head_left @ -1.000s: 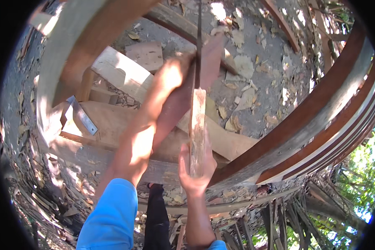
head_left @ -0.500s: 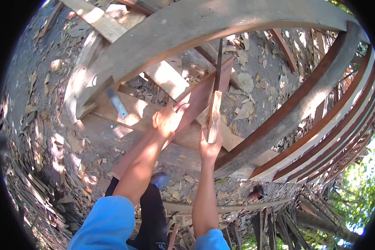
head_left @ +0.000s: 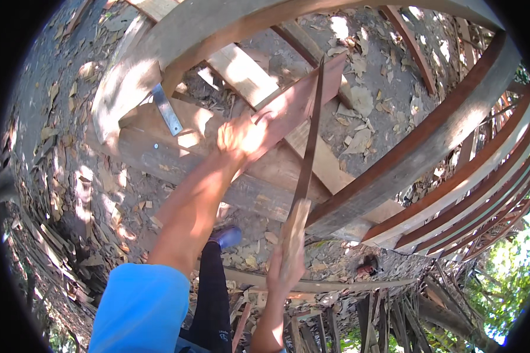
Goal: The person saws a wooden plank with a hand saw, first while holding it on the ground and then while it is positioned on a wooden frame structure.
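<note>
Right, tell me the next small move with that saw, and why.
Probably a forward push stroke. The right hand grips the wooden-handled hand saw, its blade lying across the reddish wooden board, which the left hand presses down on the plank stack, so the board looks steadied.

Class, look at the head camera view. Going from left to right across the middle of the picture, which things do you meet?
Metal bracket → left hand pressing on the reddish plank → saw blade, its wooden handle in the right hand → dry leaves on the ground → curved wooden beam.
</note>
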`<control>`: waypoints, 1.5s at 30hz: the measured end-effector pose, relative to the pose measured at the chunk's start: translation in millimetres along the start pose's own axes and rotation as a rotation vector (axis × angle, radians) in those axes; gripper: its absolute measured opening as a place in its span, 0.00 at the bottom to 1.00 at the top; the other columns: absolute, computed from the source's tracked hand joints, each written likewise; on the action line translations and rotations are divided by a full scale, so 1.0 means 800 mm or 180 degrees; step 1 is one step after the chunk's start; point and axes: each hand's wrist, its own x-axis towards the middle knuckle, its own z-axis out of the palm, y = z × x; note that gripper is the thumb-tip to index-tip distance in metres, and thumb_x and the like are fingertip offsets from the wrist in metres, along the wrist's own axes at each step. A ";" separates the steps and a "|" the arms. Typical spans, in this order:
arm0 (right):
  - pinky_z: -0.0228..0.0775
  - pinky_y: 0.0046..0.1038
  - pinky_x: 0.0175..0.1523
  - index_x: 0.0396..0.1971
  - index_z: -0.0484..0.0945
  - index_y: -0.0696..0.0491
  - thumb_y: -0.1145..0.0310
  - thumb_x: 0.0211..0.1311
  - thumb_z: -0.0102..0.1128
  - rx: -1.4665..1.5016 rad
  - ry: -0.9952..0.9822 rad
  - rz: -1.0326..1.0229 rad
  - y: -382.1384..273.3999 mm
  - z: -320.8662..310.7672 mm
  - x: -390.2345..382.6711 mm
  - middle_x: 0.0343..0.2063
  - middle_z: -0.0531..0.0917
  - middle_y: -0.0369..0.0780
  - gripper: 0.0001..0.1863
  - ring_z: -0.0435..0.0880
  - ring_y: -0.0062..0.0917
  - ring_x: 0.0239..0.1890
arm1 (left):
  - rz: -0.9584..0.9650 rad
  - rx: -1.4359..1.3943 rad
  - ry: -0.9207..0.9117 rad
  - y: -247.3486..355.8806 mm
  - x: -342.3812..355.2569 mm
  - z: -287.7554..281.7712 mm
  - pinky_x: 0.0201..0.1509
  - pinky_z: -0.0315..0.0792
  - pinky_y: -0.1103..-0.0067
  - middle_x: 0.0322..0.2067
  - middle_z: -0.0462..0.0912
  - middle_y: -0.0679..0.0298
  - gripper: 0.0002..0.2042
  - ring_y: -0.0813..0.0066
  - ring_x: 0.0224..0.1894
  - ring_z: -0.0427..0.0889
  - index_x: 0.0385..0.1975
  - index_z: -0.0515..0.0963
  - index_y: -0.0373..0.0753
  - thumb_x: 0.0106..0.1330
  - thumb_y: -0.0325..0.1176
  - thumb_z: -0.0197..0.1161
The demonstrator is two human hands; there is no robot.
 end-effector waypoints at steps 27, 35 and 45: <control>0.78 0.34 0.57 0.67 0.73 0.63 0.75 0.69 0.63 0.0400 -0.0125 0.0126 0.044 0.015 0.021 0.59 0.83 0.55 0.27 0.88 0.41 0.56 | 0.0012 -0.0008 -0.0098 -0.011 0.009 0.013 0.56 0.80 0.57 0.43 0.88 0.40 0.41 0.44 0.50 0.88 0.47 0.86 0.34 0.65 0.73 0.53; 0.79 0.32 0.43 0.69 0.72 0.63 0.77 0.66 0.63 0.0758 -0.0026 -0.0359 0.071 0.111 0.177 0.42 0.90 0.47 0.30 0.90 0.32 0.38 | 0.0080 -0.0088 -0.0256 -0.010 -0.001 0.002 0.55 0.80 0.57 0.42 0.89 0.42 0.39 0.46 0.49 0.89 0.45 0.87 0.34 0.65 0.71 0.55; 0.79 0.30 0.40 0.68 0.74 0.62 0.73 0.66 0.65 0.0011 -0.0032 -0.0050 0.037 0.034 0.031 0.36 0.88 0.47 0.30 0.87 0.32 0.31 | 0.0083 -0.0093 0.0000 -0.015 0.007 0.013 0.56 0.80 0.56 0.43 0.88 0.39 0.40 0.43 0.50 0.89 0.46 0.86 0.32 0.66 0.71 0.54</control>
